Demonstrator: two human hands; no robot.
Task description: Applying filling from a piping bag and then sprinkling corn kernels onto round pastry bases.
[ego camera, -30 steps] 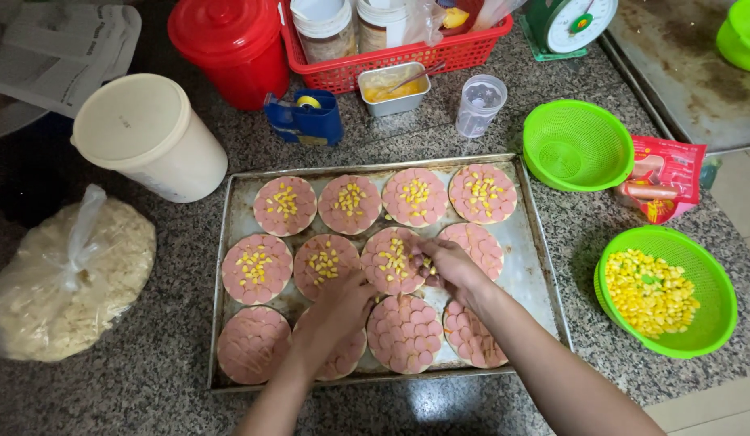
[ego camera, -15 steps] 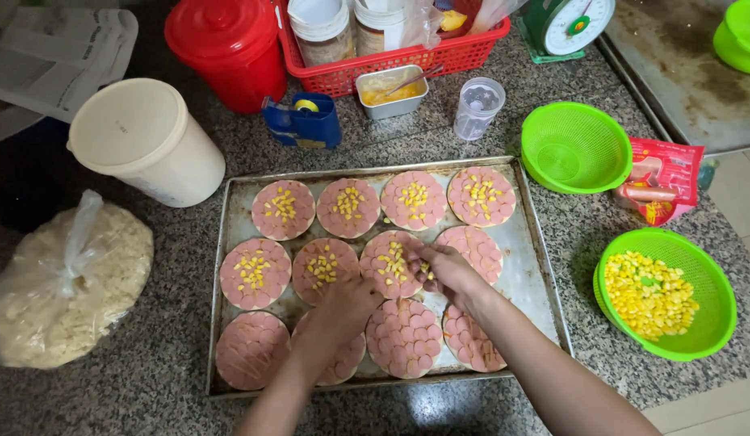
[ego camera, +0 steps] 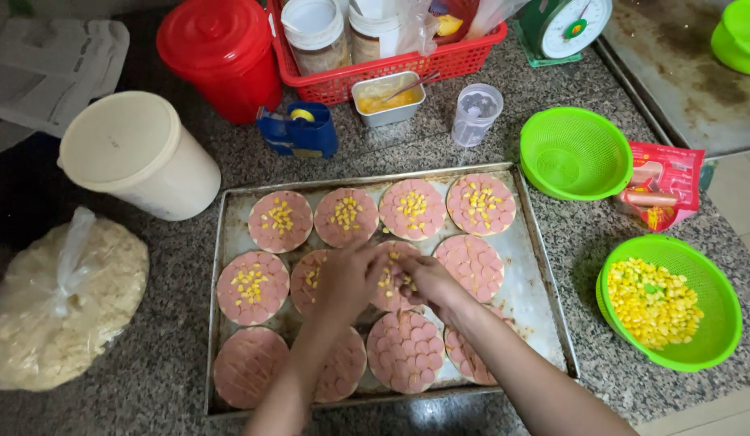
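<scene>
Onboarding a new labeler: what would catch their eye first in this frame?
Likely the metal baking tray at centre, filled with pink rounds tiled in sausage slices, several dotted with yellow corn. Both hands meet over a middle round, the left hand beside the right hand. Next, the bright green bowl of corn kernels at right and the red lidded bucket at top left.

Left forearm: yours comes up from the bottom edge, angled slightly rightward, bare to the wrist.
Left hand (ego camera: 348,277): back toward you, fingers curled down and bunched at the tips.
Right forearm: yours enters from the lower right corner, slanting up and left.
Right hand (ego camera: 427,282): knuckles up, fingertips pinched together, meeting your left hand's fingertips.
</scene>
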